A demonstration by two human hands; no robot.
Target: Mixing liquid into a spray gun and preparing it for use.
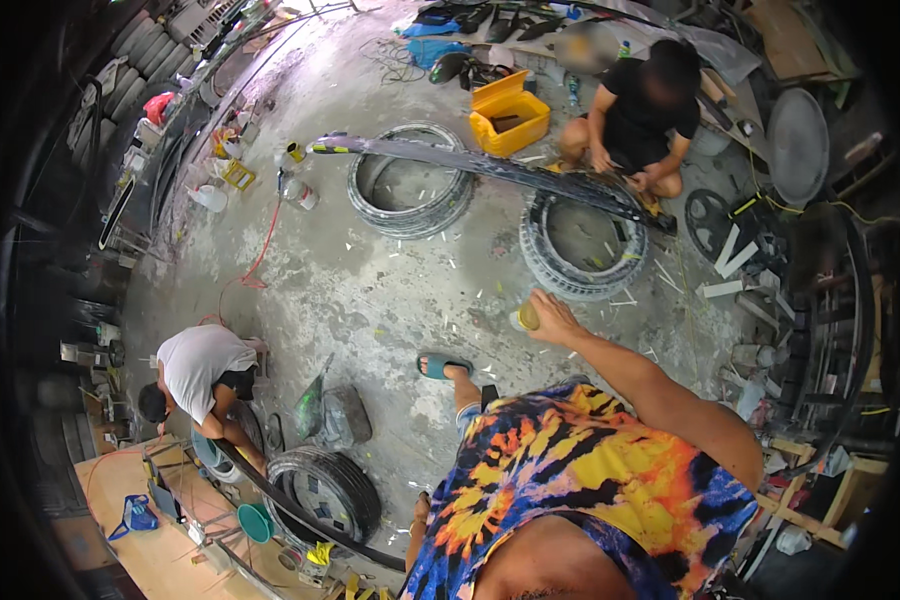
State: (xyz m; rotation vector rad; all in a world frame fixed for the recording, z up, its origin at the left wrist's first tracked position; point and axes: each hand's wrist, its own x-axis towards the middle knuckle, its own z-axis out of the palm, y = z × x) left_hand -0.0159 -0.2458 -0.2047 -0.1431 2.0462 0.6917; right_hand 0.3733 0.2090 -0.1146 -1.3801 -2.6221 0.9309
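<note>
My right hand [557, 322] reaches out over the concrete floor, closed around a short round yellowish-tan piece [525, 317] with a pale side. Just beyond it lies a dusty tire [542, 262]. Low in the view, my left hand [421, 513] shows only in part beside my patterned shirt. Its fingers look curled, with a small pale bit at their tip that I cannot make out. Close to that hand runs a long curved black strip [310, 512], passing over a black tire [368, 490].
A long dark panel [420, 152] rests across two tires, including the farther tire [410, 228]. A person in black [660, 110] crouches at its right end. Another in white [205, 362] bends at the left. A yellow toolbox [515, 125] and red hose [260, 262] lie about.
</note>
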